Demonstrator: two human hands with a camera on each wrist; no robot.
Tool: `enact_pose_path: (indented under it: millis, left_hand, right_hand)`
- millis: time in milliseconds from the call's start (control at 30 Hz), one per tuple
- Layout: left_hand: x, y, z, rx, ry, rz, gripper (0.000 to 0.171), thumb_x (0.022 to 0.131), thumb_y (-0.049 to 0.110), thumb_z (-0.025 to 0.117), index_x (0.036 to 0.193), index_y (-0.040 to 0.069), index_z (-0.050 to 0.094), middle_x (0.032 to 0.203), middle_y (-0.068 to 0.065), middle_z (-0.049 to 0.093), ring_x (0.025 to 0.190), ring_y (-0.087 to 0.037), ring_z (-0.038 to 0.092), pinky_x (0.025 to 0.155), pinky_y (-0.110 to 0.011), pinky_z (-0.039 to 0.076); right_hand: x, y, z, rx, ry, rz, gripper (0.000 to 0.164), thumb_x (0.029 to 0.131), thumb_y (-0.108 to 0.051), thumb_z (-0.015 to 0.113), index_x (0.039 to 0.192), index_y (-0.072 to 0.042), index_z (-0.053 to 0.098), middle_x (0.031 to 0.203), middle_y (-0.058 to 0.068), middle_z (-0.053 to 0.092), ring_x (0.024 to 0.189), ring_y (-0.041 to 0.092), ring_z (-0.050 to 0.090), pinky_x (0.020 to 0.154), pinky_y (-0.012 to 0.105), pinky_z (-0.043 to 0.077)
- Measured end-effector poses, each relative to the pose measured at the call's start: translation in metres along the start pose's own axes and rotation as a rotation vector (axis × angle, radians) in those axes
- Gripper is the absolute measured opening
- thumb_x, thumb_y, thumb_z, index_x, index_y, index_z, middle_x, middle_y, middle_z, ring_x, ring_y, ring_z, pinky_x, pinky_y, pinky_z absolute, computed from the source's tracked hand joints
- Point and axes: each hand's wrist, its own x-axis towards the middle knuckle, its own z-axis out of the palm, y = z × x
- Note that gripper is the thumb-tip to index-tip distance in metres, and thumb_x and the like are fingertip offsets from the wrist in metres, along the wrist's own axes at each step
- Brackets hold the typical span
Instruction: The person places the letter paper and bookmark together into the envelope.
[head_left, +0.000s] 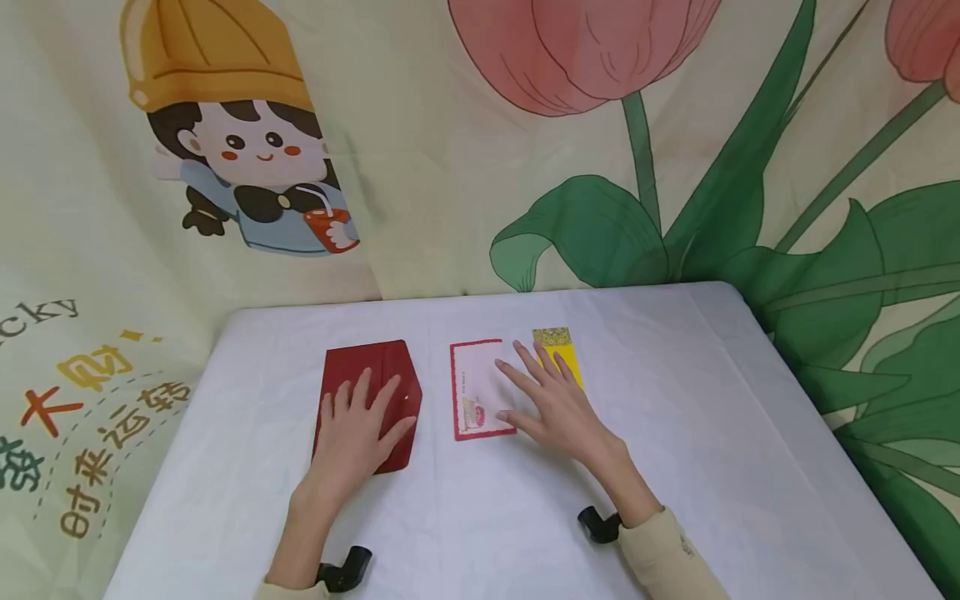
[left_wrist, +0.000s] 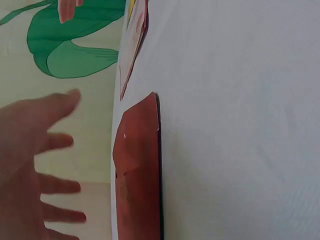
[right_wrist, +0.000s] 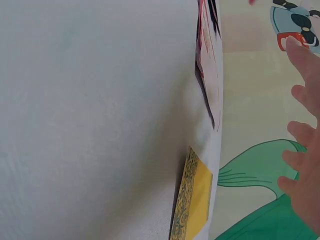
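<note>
On the counter (head_left: 750,417), our left hand (head_left: 351,442) hovers above the envelope (left_wrist: 140,170) and our right hand (head_left: 564,417) above the card (head_left: 476,383) and slip (right_wrist: 192,195); the fingers of both spread wide and hold nothing. To handle these flat things well, we should probably pinch their edges lightly and avoid creasing. The red envelope lies leftmost; what it contains, we cannot tell. The bordered card lies mid-row, the yellow slip to its right.
</note>
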Motion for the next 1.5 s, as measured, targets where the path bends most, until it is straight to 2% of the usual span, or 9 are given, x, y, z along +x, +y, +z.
enact_pose_path:
  millis: [100, 200, 300, 433, 600, 867, 1167, 1500]
  left_hand:
    - [-0.003, -0.006, -0.001, 0.009, -0.038, -0.104, 0.072, 0.094, 0.034, 0.073, 0.15, -0.001, 0.044, 0.151, -0.04, 0.036, 0.133, -0.064, 0.037, 0.104, -0.08, 0.032]
    - [-0.004, -0.009, 0.0, 0.005, -0.099, -0.179, 0.073, 0.095, 0.033, 0.07, 0.15, -0.005, 0.041, 0.148, -0.044, 0.033, 0.13, -0.07, 0.035, 0.097, -0.082, 0.036]
    - [-0.005, -0.01, 0.002, -0.003, -0.143, -0.227, 0.075, 0.095, 0.034, 0.069, 0.15, -0.008, 0.038, 0.146, -0.046, 0.031, 0.128, -0.075, 0.032, 0.093, -0.083, 0.039]
    - [-0.005, -0.01, 0.003, 0.005, -0.152, -0.269, 0.077, 0.093, 0.032, 0.07, 0.148, -0.011, 0.037, 0.139, -0.05, 0.032, 0.122, -0.076, 0.035, 0.088, -0.082, 0.044]
    - [-0.004, -0.011, 0.005, 0.007, -0.154, -0.287, 0.075, 0.092, 0.029, 0.071, 0.145, -0.013, 0.038, 0.13, -0.052, 0.033, 0.117, -0.075, 0.038, 0.085, -0.078, 0.048]
    - [-0.005, -0.013, 0.007, 0.001, -0.134, -0.277, 0.072, 0.09, 0.024, 0.072, 0.142, -0.014, 0.039, 0.129, -0.052, 0.034, 0.119, -0.074, 0.039, 0.086, -0.075, 0.051]
    - [-0.006, -0.012, 0.008, 0.004, -0.11, -0.279, 0.07, 0.09, 0.023, 0.072, 0.14, -0.014, 0.041, 0.13, -0.051, 0.036, 0.118, -0.072, 0.042, 0.083, -0.071, 0.054]
    - [-0.006, -0.012, 0.01, -0.012, -0.109, -0.287, 0.068, 0.091, 0.023, 0.071, 0.14, -0.014, 0.042, 0.129, -0.05, 0.037, 0.119, -0.072, 0.04, 0.084, -0.072, 0.054]
  right_hand:
    - [0.0, 0.0, 0.001, 0.014, -0.001, -0.008, 0.075, 0.094, -0.05, 0.07, 0.159, -0.028, 0.04, 0.17, 0.008, 0.027, 0.158, 0.038, 0.019, 0.125, 0.059, 0.02]
    - [-0.001, 0.0, 0.001, 0.02, -0.007, -0.01, 0.076, 0.093, -0.05, 0.072, 0.159, -0.026, 0.04, 0.169, 0.009, 0.029, 0.158, 0.037, 0.021, 0.126, 0.056, 0.021]
    - [-0.001, -0.001, 0.002, 0.015, -0.014, -0.005, 0.078, 0.093, -0.049, 0.073, 0.159, -0.023, 0.04, 0.169, 0.008, 0.03, 0.158, 0.035, 0.021, 0.127, 0.053, 0.021]
    - [0.0, -0.002, 0.002, 0.017, -0.022, -0.001, 0.08, 0.093, -0.049, 0.073, 0.159, -0.018, 0.04, 0.168, 0.008, 0.031, 0.158, 0.032, 0.022, 0.127, 0.05, 0.022]
    - [0.003, -0.005, 0.002, 0.033, -0.059, 0.02, 0.085, 0.093, -0.05, 0.073, 0.16, -0.012, 0.036, 0.168, 0.007, 0.033, 0.158, 0.027, 0.025, 0.126, 0.046, 0.024]
    - [0.006, -0.015, 0.006, 0.048, -0.113, 0.055, 0.087, 0.093, -0.051, 0.073, 0.161, -0.012, 0.034, 0.167, 0.004, 0.035, 0.156, 0.024, 0.029, 0.124, 0.044, 0.029]
    - [0.006, -0.024, 0.011, 0.106, -0.178, 0.013, 0.077, 0.097, -0.045, 0.069, 0.159, -0.011, 0.038, 0.168, 0.004, 0.032, 0.157, 0.022, 0.029, 0.124, 0.043, 0.03]
    - [0.012, -0.033, 0.018, 0.117, -0.206, -0.023, 0.073, 0.099, -0.044, 0.067, 0.158, -0.01, 0.04, 0.167, 0.005, 0.034, 0.156, 0.022, 0.03, 0.124, 0.042, 0.031]
